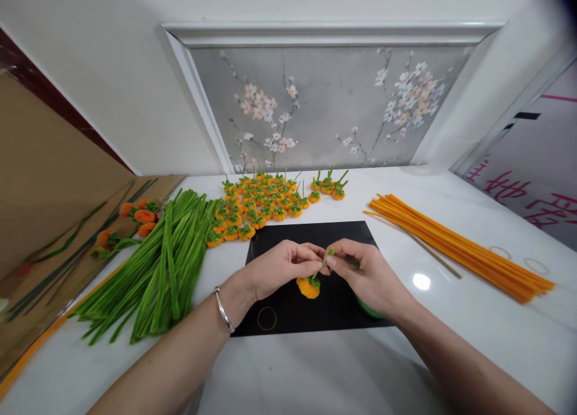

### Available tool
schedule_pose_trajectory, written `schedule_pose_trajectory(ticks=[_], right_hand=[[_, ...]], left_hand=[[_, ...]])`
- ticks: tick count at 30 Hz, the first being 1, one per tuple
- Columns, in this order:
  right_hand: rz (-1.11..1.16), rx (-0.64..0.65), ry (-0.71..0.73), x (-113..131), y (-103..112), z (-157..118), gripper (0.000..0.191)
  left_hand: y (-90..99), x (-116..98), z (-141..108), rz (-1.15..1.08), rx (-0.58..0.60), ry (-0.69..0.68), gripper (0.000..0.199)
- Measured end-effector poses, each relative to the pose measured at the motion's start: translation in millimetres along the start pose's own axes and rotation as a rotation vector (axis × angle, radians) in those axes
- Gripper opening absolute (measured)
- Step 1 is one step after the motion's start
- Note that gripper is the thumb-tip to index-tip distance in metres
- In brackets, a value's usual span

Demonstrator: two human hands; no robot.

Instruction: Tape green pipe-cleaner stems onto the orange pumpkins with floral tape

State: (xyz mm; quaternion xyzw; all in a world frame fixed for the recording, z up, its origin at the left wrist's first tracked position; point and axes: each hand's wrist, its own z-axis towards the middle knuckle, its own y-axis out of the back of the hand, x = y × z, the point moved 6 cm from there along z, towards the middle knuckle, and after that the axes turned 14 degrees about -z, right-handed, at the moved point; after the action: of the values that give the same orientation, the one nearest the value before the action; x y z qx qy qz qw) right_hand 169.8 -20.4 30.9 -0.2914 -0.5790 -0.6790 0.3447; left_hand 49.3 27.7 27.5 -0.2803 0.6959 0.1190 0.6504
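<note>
Over a black mat (279, 319), an orange pipe-cleaner flower (308, 287) with a green collar hangs by its stem between my hands. My left hand (288, 264) pinches the stem between thumb and fingers, and a silver bangle (223, 310) circles that wrist. My right hand (367, 273) grips the green upper end of the stem, its fingertips close to the left ones. Part of a round green object (370, 309) shows beneath the right hand; the rest of it is hidden, and I cannot tell what it is.
Many finished orange flowers (256, 201) stand behind the mat, with several more (329, 186) to their right. Green pipe cleaners (166, 264) lie on the left, orange ones (460, 246) on the right. Rubber bands and a brown board (58, 222) are also in view.
</note>
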Motion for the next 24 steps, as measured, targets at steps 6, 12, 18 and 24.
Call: schedule_pose_trajectory(ticks=[6,12,18,24], right_hand=[[-0.085,0.004,-0.031,-3.5,-1.0,0.1,0.02],[-0.133,-0.013,-0.057,-5.6,2.4,0.7,0.019],[-0.144,0.004,-0.077,-9.1,0.6,0.3,0.02],[-0.121,-0.015,-0.058,-3.9,1.4,-1.0,0.016]], left_hand=[[6.3,2.8,1.5,-0.028,-0.086,0.009,0.006],[7.9,-0.7,-1.4,0.022,-0.189,-0.015,0.009],[8.1,-0.3,-1.0,0.046,-0.232,-0.041,0.011],[3.7,-3.5,-0.5,0.187,-0.29,-0.115,0.015]])
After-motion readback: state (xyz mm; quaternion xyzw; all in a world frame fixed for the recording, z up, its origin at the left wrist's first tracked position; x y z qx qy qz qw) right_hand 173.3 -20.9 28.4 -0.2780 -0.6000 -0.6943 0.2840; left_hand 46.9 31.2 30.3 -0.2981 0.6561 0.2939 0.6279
